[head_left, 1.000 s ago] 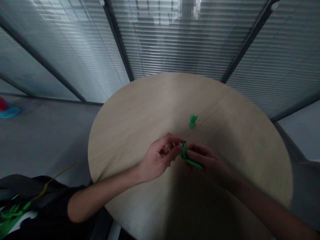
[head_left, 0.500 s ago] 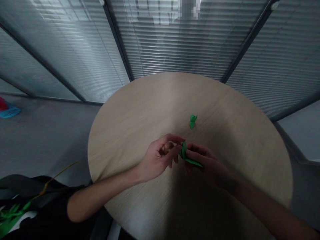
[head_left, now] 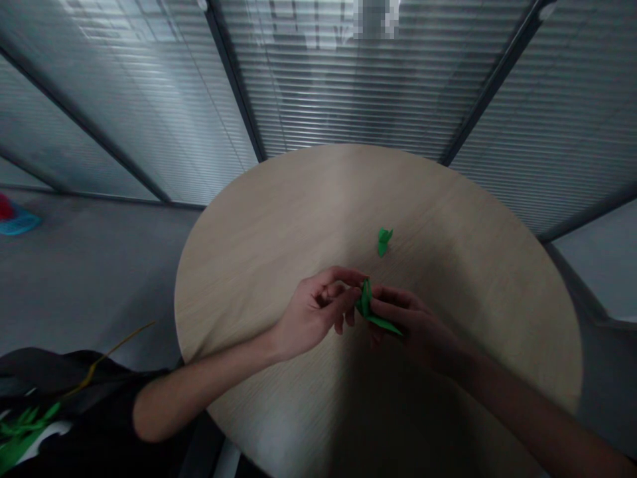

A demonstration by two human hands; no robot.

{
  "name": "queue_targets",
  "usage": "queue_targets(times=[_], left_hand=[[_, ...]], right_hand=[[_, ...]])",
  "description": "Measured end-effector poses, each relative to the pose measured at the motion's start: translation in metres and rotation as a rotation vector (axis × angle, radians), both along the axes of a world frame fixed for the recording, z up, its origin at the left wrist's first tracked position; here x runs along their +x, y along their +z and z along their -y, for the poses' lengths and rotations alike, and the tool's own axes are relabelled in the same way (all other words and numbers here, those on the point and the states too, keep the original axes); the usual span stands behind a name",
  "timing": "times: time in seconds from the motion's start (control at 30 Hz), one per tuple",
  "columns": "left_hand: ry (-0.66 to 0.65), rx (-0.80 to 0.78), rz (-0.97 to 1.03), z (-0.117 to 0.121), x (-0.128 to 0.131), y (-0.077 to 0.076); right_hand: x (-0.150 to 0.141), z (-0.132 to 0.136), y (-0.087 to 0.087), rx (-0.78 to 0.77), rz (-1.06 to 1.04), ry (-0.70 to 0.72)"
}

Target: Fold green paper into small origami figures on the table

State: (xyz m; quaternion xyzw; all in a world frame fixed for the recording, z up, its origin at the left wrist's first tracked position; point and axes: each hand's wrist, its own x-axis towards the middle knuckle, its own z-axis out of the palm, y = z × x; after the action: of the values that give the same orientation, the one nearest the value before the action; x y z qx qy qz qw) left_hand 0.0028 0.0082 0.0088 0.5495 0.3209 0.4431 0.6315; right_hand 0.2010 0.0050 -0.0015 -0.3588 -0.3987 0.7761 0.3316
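Note:
Over the middle of a round pale wood table [head_left: 279, 226], my left hand [head_left: 316, 309] and my right hand [head_left: 411, 322] meet around a folded piece of green paper [head_left: 367, 307]. Fingertips of both hands pinch it, and a long pointed flap sticks out towards the lower right. Part of the fold is hidden by my fingers. A smaller folded green paper piece [head_left: 383, 241] lies on the tabletop, a short way beyond my hands and apart from them.
Slatted blinds behind glass panels [head_left: 378, 86] surround the far side of the table. A grey floor [head_left: 89, 279] spreads to the left, with a red and teal object [head_left: 17, 222] at its far edge. A dark printed garment with a yellow strand [head_left: 34, 405] lies at the lower left.
My hands stay almost in place around the green paper, with only slight finger shifts. The smaller green piece on the table has not moved.

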Motion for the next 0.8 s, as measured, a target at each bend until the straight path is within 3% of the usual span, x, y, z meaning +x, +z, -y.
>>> queue_targets(times=[0.33,0.8], left_hand=[[0.105,0.117,-0.122,0.0023,-0.0005,-0.0033],[0.117,0.122,-0.119,0.0033,-0.0009,-0.0050]], right_hand=[[-0.0030,0.0016,0.0024,0.006,0.031,-0.030],[-0.0052,0.0015,0.0034,-0.012,0.058,-0.048]])
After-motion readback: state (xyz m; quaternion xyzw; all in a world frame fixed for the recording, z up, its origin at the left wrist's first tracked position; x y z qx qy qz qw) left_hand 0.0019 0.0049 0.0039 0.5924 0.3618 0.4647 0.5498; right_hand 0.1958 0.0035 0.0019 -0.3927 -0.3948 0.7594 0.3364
